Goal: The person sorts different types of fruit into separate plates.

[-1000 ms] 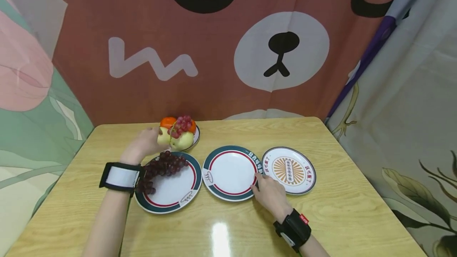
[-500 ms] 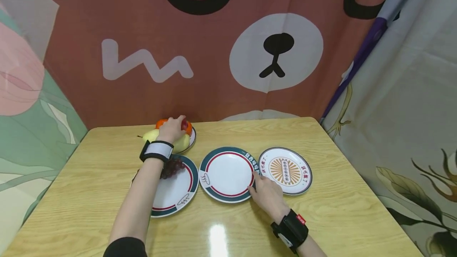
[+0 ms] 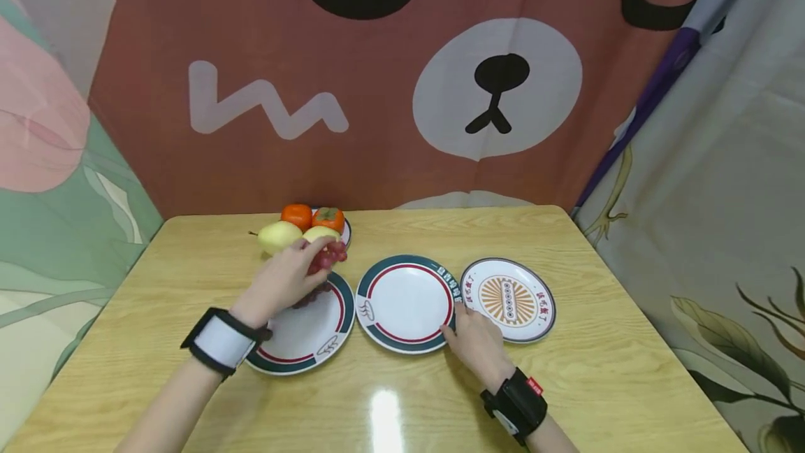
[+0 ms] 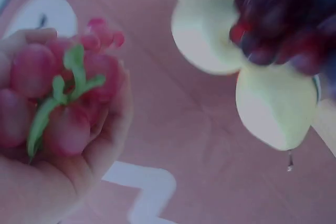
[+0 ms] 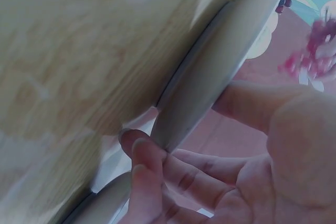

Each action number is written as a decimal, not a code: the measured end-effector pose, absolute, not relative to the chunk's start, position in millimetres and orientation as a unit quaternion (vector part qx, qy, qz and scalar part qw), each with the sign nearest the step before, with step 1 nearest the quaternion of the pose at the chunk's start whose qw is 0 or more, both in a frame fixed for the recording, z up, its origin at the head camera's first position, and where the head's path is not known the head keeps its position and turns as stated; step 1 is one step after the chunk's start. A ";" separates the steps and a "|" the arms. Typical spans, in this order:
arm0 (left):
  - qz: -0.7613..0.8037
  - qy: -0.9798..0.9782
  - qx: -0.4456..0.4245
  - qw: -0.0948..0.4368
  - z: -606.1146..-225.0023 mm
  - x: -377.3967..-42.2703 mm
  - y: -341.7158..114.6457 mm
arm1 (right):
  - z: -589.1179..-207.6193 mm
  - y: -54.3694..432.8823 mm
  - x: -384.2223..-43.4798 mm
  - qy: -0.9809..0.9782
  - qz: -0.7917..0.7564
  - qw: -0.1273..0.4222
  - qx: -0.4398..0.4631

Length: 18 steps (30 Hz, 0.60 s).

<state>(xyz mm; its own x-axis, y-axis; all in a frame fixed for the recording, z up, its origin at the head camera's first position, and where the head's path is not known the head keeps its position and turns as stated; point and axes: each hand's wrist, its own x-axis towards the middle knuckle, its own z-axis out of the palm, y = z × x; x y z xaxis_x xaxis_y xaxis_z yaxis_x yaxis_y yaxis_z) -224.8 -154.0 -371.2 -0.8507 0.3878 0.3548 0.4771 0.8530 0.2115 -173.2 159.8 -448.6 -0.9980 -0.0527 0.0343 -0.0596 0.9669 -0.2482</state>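
Note:
My left hand (image 3: 279, 285) holds a small bunch of pinkish-red grapes (image 3: 330, 256), its fingers curled around them; a green stem shows in the left wrist view. Below that hand, the left plate (image 3: 291, 367), white with a green and red rim, carries a bunch of dark grapes (image 3: 313, 295), mostly hidden by the hand. My right hand (image 3: 479, 347) grips the near right rim of the middle plate (image 3: 409, 307), which has a similar rim. In the right wrist view thumb and fingers lie along the edge of this plate (image 5: 210, 72).
Behind the left plate, two pears (image 3: 277, 236) and two persimmons (image 3: 297, 216) sit at a small plate (image 3: 346, 233). A white plate with an orange sunburst (image 3: 508, 299) stands right of the middle plate. A printed curtain (image 3: 377, 173) hangs behind the wooden table (image 3: 352, 411).
My left hand reached over the fruit, took the pinkish-red grapes off it and brought them toward the left plate. The persimmons are now uncovered. My right hand stays at the middle plate's rim.

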 end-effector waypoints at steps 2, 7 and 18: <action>-0.134 -0.950 -0.240 0.149 -384.1 -206.0 -153.6 | -448.0 159.7 -173.7 -0.992 0.125 0.008 0.026; -0.059 -0.947 -0.272 0.162 -423.1 -184.8 -156.4 | -448.6 160.1 -173.8 -0.992 0.126 0.010 0.026; 0.048 -0.952 -0.286 0.096 -441.8 -170.0 -153.0 | -449.3 160.3 -173.6 -0.992 0.126 0.003 0.022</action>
